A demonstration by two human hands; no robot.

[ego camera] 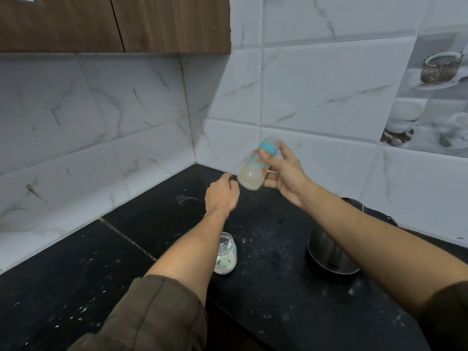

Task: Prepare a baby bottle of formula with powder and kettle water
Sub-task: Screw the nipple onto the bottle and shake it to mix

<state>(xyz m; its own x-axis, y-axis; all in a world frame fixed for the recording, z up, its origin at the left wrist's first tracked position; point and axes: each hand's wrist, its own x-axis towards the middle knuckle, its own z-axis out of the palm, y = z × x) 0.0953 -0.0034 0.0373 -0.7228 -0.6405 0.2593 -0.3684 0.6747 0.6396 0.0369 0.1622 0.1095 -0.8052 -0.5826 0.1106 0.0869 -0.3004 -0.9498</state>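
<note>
**Two spill risks**

Above the black counter [157, 219], beyond kettle [329, 252] and powder jar [226, 257], the right hand [286, 173] grips the tilted, blurred baby bottle [253, 173]. A slip drops it; its collar, perhaps loose, leaks. The left hand [221, 196] is loosely curled and empty.

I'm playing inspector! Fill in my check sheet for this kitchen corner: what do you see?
Surface: black counter, sprinkled with white specks.
Job's things: bottle off the counter, tilted, blurred, blue ring on, cloudy liquid inside; jar of white powder upright on the counter, looks open; steel kettle partly hidden by the right arm.
Clutter: nothing seen beyond the specks.
Hands: right hand holds the bottle; left hand beside the bottle's base, fingers loosely curled, holds nothing.
Cables: nothing seen.
Surroundings: marble-look tiles on both walls; wood cabinet above.
</note>
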